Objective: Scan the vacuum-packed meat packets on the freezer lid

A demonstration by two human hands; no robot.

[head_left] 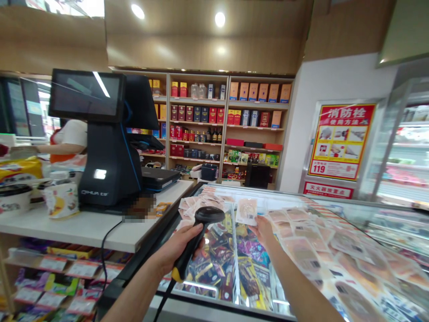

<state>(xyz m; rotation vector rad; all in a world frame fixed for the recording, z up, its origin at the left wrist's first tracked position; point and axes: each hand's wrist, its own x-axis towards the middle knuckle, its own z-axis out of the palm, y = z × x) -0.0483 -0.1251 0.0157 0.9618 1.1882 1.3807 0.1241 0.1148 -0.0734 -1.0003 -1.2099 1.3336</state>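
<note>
My left hand (183, 247) is wrapped round the handle of a black barcode scanner (208, 215) with a yellow butt end. Its cable runs down from the handle. The scanner's head points away, towards the right. In my right hand (263, 229) a small clear packet (247, 211) is gripped by its lower right edge, a round pale thing inside it and a printed label on it. The packet stands upright just above the glass top of a freezer, apart from the scanner. Many similar flat packets (301, 248) lie spread on the glass to the right, and a smaller pile (197, 208) lies behind the scanner.
The chest freezer's glass top (219, 290) shows colourful ice-cream wrappers below. A white counter (110, 235) on the left carries a black checkout terminal (107, 165), cups and bags. Another person's arm (63, 147) shows behind it. Shelves of boxes (197, 114) line the back wall.
</note>
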